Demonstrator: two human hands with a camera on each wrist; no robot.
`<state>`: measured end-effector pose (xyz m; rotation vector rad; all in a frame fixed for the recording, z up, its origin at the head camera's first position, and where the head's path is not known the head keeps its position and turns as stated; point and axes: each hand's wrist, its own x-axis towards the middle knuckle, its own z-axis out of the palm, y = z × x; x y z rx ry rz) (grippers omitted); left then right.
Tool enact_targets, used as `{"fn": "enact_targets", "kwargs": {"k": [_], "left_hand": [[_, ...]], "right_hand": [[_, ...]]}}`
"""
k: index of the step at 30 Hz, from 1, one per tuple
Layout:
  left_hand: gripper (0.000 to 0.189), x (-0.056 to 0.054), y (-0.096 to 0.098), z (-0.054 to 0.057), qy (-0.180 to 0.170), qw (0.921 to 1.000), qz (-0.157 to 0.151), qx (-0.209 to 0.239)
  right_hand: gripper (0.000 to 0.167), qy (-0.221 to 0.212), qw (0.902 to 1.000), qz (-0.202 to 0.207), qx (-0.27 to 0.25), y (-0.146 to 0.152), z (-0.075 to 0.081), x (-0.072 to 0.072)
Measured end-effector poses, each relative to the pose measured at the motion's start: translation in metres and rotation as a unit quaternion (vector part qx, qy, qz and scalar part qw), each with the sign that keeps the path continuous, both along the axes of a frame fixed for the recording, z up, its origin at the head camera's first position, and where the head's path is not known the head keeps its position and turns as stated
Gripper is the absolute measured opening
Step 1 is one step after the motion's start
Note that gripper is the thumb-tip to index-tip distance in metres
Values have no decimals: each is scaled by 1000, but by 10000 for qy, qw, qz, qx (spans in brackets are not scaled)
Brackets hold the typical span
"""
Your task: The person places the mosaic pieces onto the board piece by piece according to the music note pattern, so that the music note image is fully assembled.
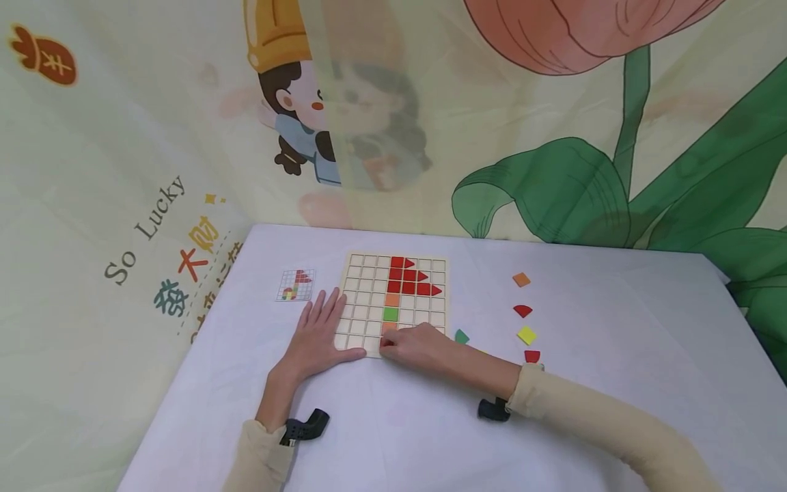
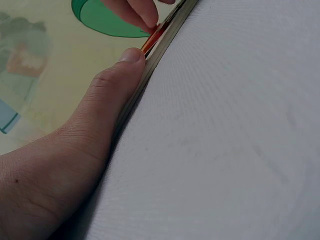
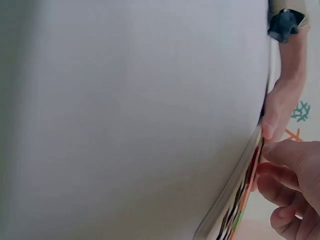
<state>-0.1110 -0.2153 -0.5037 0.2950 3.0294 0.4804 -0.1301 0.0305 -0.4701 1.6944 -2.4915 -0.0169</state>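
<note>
White cloth (image 1: 393, 424) bears a board (image 1: 359, 297); left hand (image 1: 313, 342) spreads against it, right hand (image 1: 424, 348) curls at a red tile (image 3: 253, 162), pinch unclear; brushing knuckles could unseat the green tile (image 1: 390, 314).

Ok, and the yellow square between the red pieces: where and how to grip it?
Probably pinch the yellow square by its left and right corners from above with the right hand: it lies flat, turned cornerwise, with a red fan beyond and red piece nearer.

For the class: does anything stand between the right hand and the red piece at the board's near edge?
Nothing visible does: the right hand is right at the red piece, by the near edge of the board. The left hand is at the board's left, not between them.
</note>
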Motion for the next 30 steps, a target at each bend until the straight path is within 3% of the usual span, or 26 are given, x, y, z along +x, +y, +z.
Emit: {"fn": "enact_targets", "kwargs": {"k": [6, 9, 12, 16, 20, 23, 30], "left_hand": [[114, 0, 1, -2, 23, 10000, -31, 17], [113, -1, 0, -1, 71, 10000, -22, -17], [113, -2, 0, 0, 80, 9999, -67, -6], [113, -3, 1, 2, -29, 10000, -82, -1], [113, -1, 1, 3, -27, 10000, -61, -9], [113, -1, 1, 3, -1, 10000, -65, 20], [114, 0, 1, 2, -60, 10000, -9, 10]], "right_hand": [[19, -453, 9984, -66, -333, 37, 5, 15], [23, -694, 9943, -357, -730, 61, 6, 20], [26, -811, 9833, -830, -1404, 85, 5, 22], [28, -732, 9612, -1462, -2222, 113, 4, 19], [30, -845, 9402, -2260, -2405, 132, 9, 16], [33, -920, 9270, -2604, -2539, 142, 13, 13], [40, -789, 9258, -2596, -2633, 157, 12, 5]]}}
